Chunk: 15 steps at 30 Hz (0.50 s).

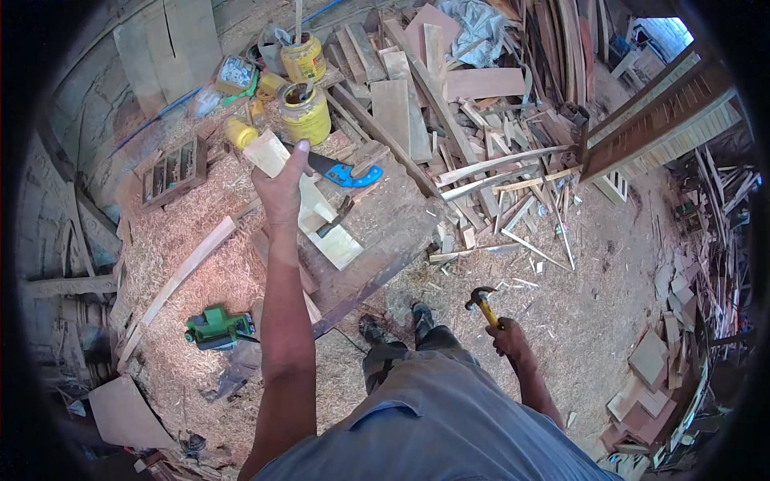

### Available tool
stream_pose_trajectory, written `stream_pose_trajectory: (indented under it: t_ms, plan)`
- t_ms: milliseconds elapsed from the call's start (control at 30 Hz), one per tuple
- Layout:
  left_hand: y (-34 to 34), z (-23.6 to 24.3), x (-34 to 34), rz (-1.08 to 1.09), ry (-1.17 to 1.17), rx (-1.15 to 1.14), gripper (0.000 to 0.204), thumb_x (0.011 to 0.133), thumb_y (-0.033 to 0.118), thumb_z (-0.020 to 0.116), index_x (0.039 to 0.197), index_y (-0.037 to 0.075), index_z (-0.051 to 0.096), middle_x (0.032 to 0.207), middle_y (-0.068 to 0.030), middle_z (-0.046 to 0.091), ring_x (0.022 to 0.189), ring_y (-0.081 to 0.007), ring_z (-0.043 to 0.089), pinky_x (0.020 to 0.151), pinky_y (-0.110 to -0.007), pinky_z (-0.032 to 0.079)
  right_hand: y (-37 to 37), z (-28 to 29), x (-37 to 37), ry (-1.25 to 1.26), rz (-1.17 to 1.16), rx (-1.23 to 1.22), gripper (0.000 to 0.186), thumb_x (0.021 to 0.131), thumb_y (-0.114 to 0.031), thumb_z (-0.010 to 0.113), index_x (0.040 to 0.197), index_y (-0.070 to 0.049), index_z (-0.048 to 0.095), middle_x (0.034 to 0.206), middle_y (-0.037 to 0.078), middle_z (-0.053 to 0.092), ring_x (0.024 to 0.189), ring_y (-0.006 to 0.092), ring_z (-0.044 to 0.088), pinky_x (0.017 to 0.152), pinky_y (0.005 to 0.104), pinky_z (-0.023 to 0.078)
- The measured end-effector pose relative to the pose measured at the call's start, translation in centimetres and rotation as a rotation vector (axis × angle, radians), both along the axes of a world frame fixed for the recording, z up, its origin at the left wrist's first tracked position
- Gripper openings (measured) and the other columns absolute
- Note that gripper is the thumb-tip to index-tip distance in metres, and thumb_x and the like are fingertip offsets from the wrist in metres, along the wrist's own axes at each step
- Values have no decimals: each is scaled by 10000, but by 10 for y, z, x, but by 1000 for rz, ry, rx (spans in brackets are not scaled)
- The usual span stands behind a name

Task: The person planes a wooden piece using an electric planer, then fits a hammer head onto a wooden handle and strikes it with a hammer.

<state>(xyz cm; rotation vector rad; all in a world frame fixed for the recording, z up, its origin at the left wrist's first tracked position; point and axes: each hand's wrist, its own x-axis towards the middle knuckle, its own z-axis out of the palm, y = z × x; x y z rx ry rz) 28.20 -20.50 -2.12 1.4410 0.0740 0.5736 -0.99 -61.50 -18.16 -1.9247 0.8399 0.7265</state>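
Note:
My left hand point(281, 180) is closed on a short pale wooden block point(265, 148), raised over a workbench point(377, 232). Beneath it lies a pale board point(341, 248) with a dark metal tool point(333, 218), too small to name, on it. A blue-handled saw point(349, 173) lies just beside. My right hand point(507, 337) is closed on the yellow handle of a claw hammer point(484, 301), held low over the floor at my right side.
Yellow tubs point(305, 120), a wooden compartment box point(175, 175) and a green power planer point(215, 327) sit among wood shavings. Piled offcuts point(481, 84) fill the back; a wooden frame point(658, 120) leans at right, above more scrap boards point(648, 369). My feet point(421, 317) are below.

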Motion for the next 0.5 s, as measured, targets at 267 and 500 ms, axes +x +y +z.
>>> stream_pose_trajectory:
  t_ms: [267,500]
  plan:
    - [-3,-21,2,18,4,3,172,833,146,811,843,37,678,746,-16,665,620,-91,601,583,-253,484,48,92,66,-305,176,49,276,946,-254,649,953,19,611,626,60,574,511,134,563,467,306,451]
    - [-26,-14,-8,-38,33,4,203,814,158,828,859,12,695,757,-12,672,627,-88,610,575,-254,490,103,208,136,-843,560,-257,233,967,-201,622,1100,-22,555,699,105,593,622,173,605,577,344,469]
